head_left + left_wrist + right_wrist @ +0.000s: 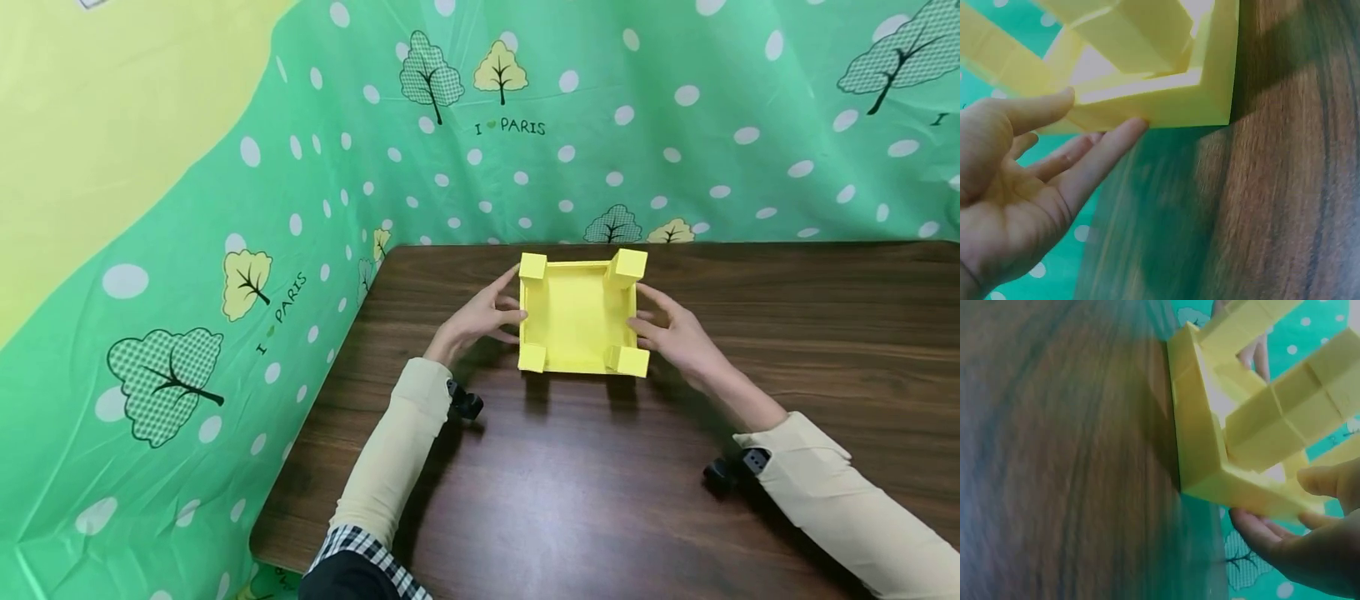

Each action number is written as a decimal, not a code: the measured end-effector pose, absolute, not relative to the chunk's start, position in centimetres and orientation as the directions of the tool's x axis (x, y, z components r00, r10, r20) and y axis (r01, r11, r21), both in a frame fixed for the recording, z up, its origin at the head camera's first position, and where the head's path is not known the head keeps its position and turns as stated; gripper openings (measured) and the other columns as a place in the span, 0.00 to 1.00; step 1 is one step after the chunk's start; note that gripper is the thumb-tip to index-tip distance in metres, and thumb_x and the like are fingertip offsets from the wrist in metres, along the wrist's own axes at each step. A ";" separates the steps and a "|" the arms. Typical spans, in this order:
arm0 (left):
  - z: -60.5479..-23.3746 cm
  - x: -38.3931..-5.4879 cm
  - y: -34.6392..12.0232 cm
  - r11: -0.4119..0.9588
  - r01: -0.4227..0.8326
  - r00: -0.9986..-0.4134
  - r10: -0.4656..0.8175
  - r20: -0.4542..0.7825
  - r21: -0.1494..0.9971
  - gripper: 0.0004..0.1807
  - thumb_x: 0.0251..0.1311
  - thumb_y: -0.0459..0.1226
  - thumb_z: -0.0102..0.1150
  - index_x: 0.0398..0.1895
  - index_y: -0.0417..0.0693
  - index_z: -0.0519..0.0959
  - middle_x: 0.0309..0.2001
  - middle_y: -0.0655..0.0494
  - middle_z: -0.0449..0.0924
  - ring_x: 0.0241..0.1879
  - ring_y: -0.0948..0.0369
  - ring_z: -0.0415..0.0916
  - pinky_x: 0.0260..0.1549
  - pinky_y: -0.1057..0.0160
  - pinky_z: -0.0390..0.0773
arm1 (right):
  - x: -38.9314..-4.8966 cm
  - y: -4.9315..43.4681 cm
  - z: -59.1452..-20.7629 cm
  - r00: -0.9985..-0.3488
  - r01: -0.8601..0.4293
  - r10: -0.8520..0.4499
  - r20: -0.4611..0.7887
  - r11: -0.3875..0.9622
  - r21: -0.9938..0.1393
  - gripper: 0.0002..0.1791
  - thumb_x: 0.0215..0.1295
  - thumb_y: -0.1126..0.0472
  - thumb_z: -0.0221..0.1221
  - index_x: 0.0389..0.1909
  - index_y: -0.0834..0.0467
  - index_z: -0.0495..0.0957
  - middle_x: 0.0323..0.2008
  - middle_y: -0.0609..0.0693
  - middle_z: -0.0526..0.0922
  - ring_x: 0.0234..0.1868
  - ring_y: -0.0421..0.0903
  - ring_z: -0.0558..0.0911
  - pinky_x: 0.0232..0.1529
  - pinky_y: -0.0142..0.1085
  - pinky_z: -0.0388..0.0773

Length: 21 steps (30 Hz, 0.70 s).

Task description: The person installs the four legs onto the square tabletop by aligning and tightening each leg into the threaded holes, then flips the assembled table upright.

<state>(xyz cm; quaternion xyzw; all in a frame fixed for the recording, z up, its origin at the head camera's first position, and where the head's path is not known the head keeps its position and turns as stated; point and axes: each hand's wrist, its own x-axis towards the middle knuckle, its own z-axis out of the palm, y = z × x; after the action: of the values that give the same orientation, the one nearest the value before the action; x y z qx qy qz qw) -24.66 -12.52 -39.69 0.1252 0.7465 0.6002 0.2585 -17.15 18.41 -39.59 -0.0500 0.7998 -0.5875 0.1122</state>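
Note:
A small yellow stool (577, 317) lies upside down on or just above the far part of the table, its square block-like legs pointing up. My left hand (480, 321) holds its left side, and my right hand (678, 337) holds the opposite side. In the left wrist view, the left thumb (1044, 112) is at the rim and the fingers touch the lower edge. The right wrist view shows the right hand (1310, 544) with its thumb by the rim and fingertips beneath the side. Whether the stool touches the wood, I cannot tell.
The dark wooden table (525, 483) has its left edge beside my left forearm. Behind and to the left hangs a green cloth (450, 183) with white dots and printed trees. Small black devices sit at both wrists, including one at the left cuff (465, 402).

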 end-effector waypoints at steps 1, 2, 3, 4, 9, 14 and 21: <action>-39.7 -24.7 -12.5 0.238 -0.123 -0.838 0.495 -0.229 0.963 0.44 0.64 0.32 0.58 0.75 0.72 0.46 0.54 0.40 0.71 0.47 0.49 0.78 0.41 0.46 0.84 | -17.3 18.6 -39.6 -0.972 0.047 -0.208 -0.111 0.294 -0.955 0.39 0.72 0.56 0.52 0.76 0.54 0.41 0.66 0.71 0.62 0.54 0.50 0.79 0.49 0.31 0.81; -39.6 -24.7 -12.4 0.233 -0.119 -0.840 0.494 -0.223 0.965 0.43 0.63 0.32 0.58 0.75 0.68 0.48 0.54 0.41 0.72 0.47 0.49 0.78 0.41 0.46 0.84 | -17.4 18.7 -39.5 -0.973 0.042 -0.207 -0.105 0.287 -0.957 0.39 0.72 0.57 0.52 0.76 0.56 0.42 0.65 0.71 0.63 0.51 0.45 0.80 0.49 0.33 0.81; -39.5 -24.7 -12.3 0.234 -0.114 -0.843 0.491 -0.219 0.966 0.41 0.63 0.33 0.59 0.75 0.64 0.51 0.54 0.41 0.72 0.47 0.50 0.79 0.41 0.46 0.84 | -17.5 18.9 -39.5 -0.972 0.038 -0.210 -0.103 0.289 -0.957 0.39 0.72 0.57 0.52 0.75 0.59 0.43 0.64 0.71 0.64 0.48 0.39 0.80 0.50 0.34 0.81; -39.4 -24.8 -12.3 0.237 -0.108 -0.847 0.487 -0.215 0.965 0.39 0.63 0.33 0.59 0.74 0.59 0.54 0.55 0.43 0.72 0.48 0.51 0.79 0.42 0.46 0.83 | -17.6 19.1 -39.4 -0.971 0.033 -0.216 -0.101 0.297 -0.954 0.39 0.72 0.57 0.53 0.75 0.61 0.44 0.63 0.71 0.65 0.46 0.35 0.79 0.50 0.35 0.81; -38.5 -24.8 -12.0 0.224 -0.035 -0.857 0.494 -0.144 0.974 0.24 0.64 0.31 0.57 0.65 0.44 0.69 0.56 0.45 0.75 0.50 0.53 0.79 0.46 0.45 0.81 | -17.8 19.9 -38.3 -0.966 -0.060 -0.257 -0.040 0.370 -0.927 0.33 0.71 0.55 0.54 0.68 0.70 0.57 0.58 0.69 0.69 0.41 0.30 0.79 0.49 0.34 0.82; -37.6 -24.8 -11.8 0.179 0.053 -0.877 0.479 -0.039 0.982 0.24 0.65 0.31 0.56 0.64 0.45 0.69 0.57 0.46 0.76 0.48 0.54 0.80 0.47 0.47 0.82 | -17.9 20.7 -37.0 -0.963 -0.257 -0.217 0.162 0.539 -0.802 0.25 0.70 0.55 0.56 0.62 0.65 0.69 0.49 0.64 0.79 0.37 0.25 0.76 0.36 0.19 0.75; -36.1 -24.4 -11.5 0.129 0.140 -0.896 0.439 0.071 0.982 0.26 0.62 0.27 0.57 0.64 0.42 0.70 0.58 0.43 0.74 0.50 0.54 0.79 0.45 0.59 0.84 | -18.4 21.4 -36.8 -0.862 -0.498 -0.218 0.457 0.531 -0.686 0.21 0.63 0.71 0.59 0.58 0.64 0.73 0.47 0.46 0.79 0.43 0.21 0.72 0.42 0.13 0.70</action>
<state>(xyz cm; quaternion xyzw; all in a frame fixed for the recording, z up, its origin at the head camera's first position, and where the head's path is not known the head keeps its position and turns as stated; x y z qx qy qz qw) -24.38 -11.48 -36.09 0.1950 0.7419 0.6306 0.1183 -18.37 21.42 -36.78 -0.2081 0.8603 -0.4373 -0.1596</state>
